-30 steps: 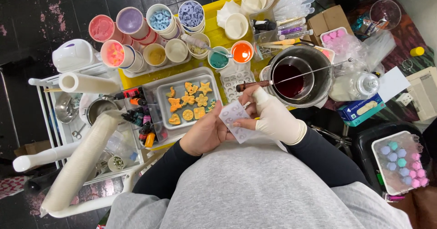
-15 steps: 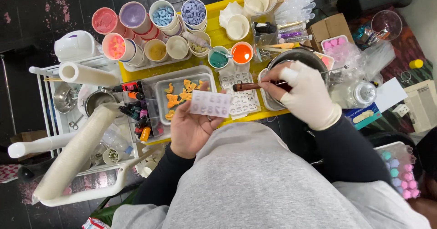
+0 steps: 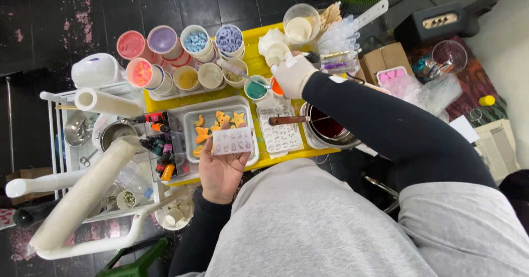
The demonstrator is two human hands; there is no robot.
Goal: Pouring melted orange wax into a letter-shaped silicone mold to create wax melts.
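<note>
My left hand (image 3: 219, 169) holds a small clear silicone mould (image 3: 232, 141) with number-shaped cavities, just in front of a metal tray (image 3: 189, 114) of orange and yellow shaped pieces. My right hand (image 3: 292, 74), in a white glove, reaches far across the yellow table (image 3: 259, 34) to the back, near an orange cup and a white cup (image 3: 275, 51). Whether it grips anything I cannot tell. A pan of dark red liquid (image 3: 328, 128) with a wooden handle (image 3: 286, 120) sits under my right forearm.
Several cups of coloured pieces (image 3: 182, 48) stand at the back left. A white mould sheet (image 3: 281, 134) lies beside the tray. Small dye bottles (image 3: 162, 145) line the tray's left. A white cart (image 3: 82, 145) with rolls stands left; boxes and bags clutter the right.
My right hand left the pan's handle area and reached forward to the cups at the back. My left hand kept the mould and shifted slightly left.
</note>
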